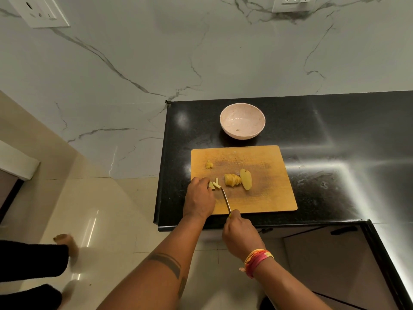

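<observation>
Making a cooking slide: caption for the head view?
Left hand steadies potato sticks on a wooden board while the right hand slices them with a knife.

pale yellow potato sticks [215, 185] and slices [232, 180] on an orange-brown cutting board [263, 198], speckled pinkish bowl [242, 121] at the far side, glossy black tabletop [335, 135], white wall [156, 63] with grey marble veins, pink-orange-yellow wristband [257, 260]

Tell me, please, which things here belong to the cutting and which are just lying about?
In the job: left hand, potato sticks, knife, right hand, sliced potato, potato half, cutting board.
Lying about: pale bowl behind the board, wall socket.
</observation>
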Tool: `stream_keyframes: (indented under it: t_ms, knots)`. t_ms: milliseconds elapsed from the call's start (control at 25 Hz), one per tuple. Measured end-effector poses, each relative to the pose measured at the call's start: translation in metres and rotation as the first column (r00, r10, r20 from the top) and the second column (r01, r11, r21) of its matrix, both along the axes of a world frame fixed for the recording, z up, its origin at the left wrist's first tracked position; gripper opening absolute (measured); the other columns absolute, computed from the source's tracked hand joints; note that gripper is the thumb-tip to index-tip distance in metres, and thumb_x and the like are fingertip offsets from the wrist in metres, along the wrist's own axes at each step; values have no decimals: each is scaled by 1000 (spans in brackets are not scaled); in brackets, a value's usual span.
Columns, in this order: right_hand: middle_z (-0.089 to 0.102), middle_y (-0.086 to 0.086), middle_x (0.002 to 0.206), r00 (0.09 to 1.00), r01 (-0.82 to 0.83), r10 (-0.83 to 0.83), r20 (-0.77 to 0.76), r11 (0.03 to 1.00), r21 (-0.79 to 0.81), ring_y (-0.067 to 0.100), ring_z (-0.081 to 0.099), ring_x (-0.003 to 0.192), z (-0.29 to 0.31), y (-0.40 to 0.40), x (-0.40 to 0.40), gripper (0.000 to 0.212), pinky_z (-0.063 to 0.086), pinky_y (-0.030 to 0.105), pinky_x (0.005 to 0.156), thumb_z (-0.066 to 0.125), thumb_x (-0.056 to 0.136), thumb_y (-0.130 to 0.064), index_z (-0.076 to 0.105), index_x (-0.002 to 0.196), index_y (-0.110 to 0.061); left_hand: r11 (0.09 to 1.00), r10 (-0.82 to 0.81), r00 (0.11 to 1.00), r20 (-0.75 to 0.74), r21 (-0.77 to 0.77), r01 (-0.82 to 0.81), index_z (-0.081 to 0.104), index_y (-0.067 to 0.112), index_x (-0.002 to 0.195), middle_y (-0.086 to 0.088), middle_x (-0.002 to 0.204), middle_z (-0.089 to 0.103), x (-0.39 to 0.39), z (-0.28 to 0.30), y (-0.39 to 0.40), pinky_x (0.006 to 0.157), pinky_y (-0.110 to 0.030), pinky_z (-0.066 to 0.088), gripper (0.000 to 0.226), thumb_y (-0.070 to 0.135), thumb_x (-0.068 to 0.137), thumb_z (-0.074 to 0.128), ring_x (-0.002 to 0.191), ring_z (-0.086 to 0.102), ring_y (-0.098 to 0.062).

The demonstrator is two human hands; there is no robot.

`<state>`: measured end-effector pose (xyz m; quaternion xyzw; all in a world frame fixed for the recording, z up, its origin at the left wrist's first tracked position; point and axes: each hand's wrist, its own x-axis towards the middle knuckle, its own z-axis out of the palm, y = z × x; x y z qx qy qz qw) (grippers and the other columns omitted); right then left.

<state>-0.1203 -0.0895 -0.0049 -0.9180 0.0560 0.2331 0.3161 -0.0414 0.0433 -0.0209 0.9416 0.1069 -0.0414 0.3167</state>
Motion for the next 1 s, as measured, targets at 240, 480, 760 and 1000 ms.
stream_keyframes:
  t_ms: [240, 480, 760, 1000]
  knots:
    - [62, 2, 79, 1000, 19, -18, -24, 1000, 3, 16, 59, 65, 2, 1, 7, 14, 39, 30, 53, 35, 106, -24, 47, 104, -17, 998, -32, 999, -27, 52, 34, 50, 21, 145, -2, 132, 44, 0, 0, -8, 97, -32, 49, 49, 34, 99, 61, 118, 47, -18]
    - [63, 3, 77, 1000, -3, 3, -3, 1000, 19, 15, 58, 61, 6, 10, 9, 12, 40, 28, 52, 36, 106, -22, 46, 105, -17, 996, -68, 998, -12, 62, 68, 57, 24, 139, 1, 129, 48, 4, -1, 1, 98, -34, 50, 41, 28, 99, 64, 118, 49, -16]
    - [63, 5, 79, 1000, -4, 3, -19, 1000, -22, 22, 63, 67, 3, 8, 18, 13, 49, 36, 56, 36, 103, -21, 47, 106, -15, 997, -49, 999, 4, 64, 48, 61, 25, 132, 2, 125, 51, 5, 1, 5, 94, -31, 51, 31, 33, 102, 59, 114, 51, -14]
    - [61, 1, 80, 1000, -19, 19, -14, 1000, -11, 16, 61, 68, 2, 3, 12, 13, 42, 28, 54, 36, 106, -24, 47, 106, -17, 996, 0, 1000, 8, 87, 0, 62, 23, 126, 0, 126, 53, 9, 4, 0, 91, -31, 51, 26, 34, 103, 56, 113, 52, -16]
